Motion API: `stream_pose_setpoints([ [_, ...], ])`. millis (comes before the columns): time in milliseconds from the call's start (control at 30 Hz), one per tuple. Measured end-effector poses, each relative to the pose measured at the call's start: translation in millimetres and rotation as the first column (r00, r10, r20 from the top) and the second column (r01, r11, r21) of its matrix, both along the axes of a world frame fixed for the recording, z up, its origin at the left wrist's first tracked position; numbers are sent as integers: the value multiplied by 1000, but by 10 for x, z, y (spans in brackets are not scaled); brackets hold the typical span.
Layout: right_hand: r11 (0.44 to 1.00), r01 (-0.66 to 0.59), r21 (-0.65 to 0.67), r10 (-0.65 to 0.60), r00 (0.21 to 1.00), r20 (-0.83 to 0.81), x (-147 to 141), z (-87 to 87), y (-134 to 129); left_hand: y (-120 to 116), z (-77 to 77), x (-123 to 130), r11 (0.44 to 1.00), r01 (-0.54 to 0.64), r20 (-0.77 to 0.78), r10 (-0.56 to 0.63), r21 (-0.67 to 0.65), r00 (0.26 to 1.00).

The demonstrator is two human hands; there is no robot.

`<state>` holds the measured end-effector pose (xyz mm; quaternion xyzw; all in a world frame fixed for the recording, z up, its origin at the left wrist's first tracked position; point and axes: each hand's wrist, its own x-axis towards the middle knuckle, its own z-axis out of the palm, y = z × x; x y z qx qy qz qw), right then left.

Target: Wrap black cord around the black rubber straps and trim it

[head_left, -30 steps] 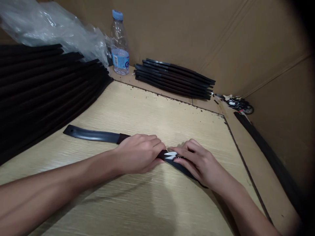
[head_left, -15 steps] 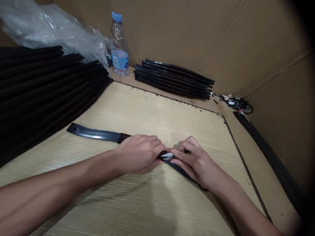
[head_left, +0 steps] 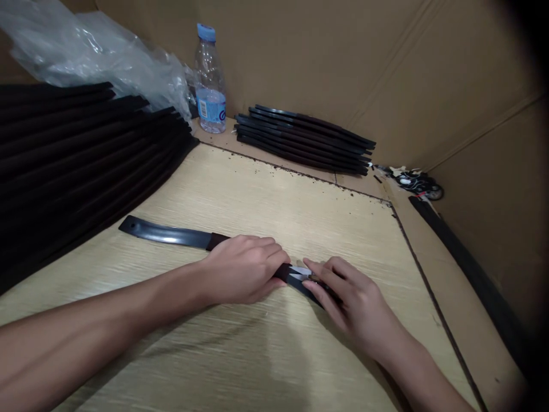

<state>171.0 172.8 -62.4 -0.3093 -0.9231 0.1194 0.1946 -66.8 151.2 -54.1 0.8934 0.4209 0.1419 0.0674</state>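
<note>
Here: left hand (head_left: pixel 249 269), gripping dark strip (head_left: pixel 167 234) lying across the pale board (head_left: pixel 266 206); right hand (head_left: pixel 354 294), grasping small scissors (head_left: pixel 300 273), blades parted at the strip.

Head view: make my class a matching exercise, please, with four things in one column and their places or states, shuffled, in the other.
Things
1. Bottle
2. Snips
3. Clear plastic
4. Left hand

Places or states
A. Crumpled, behind the large dark pile
B. Gripping the curved strip
C. Upright, with a blue cap
D. In the right hand, blades apart

Right pairs: 1-C, 2-D, 3-A, 4-B
</note>
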Motion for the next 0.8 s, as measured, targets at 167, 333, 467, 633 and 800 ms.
stream_pose_setpoints([
  [167,1000,-11,-13,12,1000,8,0,-16,-42,0,-5,3,1000,-6,-15,6,3,1000],
  [333,1000,3,-15,-3,1000,10,-37,-30,-44,1,-12,9,1000,-7,2,7,7,1000],
  [467,997,-31,-64,32,999,21,-56,-23,17,0,-14,12,1000,-10,1,10,-10,1000],
  [633,991,-117,-70,118,993,11,-78,13,150,8,-18,12,1000,0,1,0,-6,1000],
  [800,988,-130,-84,133,991,28,-113,35,185,15,-20,13,1000,16,-7,-16,-10,1000],
])
